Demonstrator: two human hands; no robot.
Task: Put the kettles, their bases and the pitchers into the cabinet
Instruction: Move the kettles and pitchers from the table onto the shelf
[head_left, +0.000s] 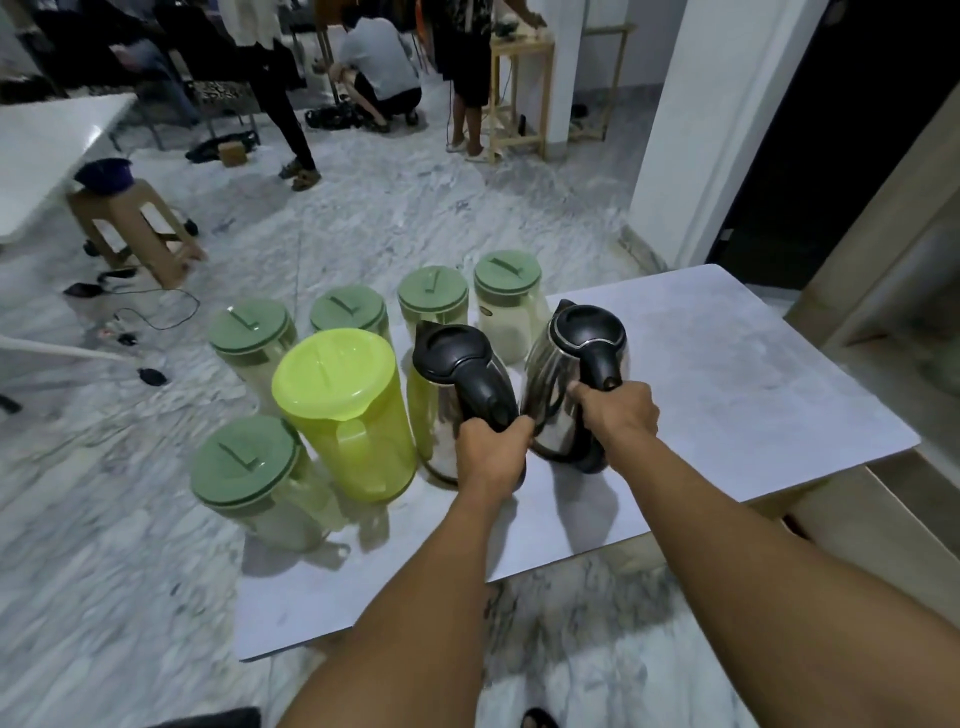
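Grey-veined marble floor (395, 218) spreads under dim light. A brown plastic stool (136, 228) stands far left beside a white table (47, 140); a white pillar (717, 119) rises far right, with wooden shelving (524, 93) beyond.

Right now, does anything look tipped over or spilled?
No spill shows. The right kettle leans, gripped by the right hand. The left hand holds the other kettle. All the pitchers stand upright.

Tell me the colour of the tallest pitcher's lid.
Bright lime green lid, shown best in the head view.
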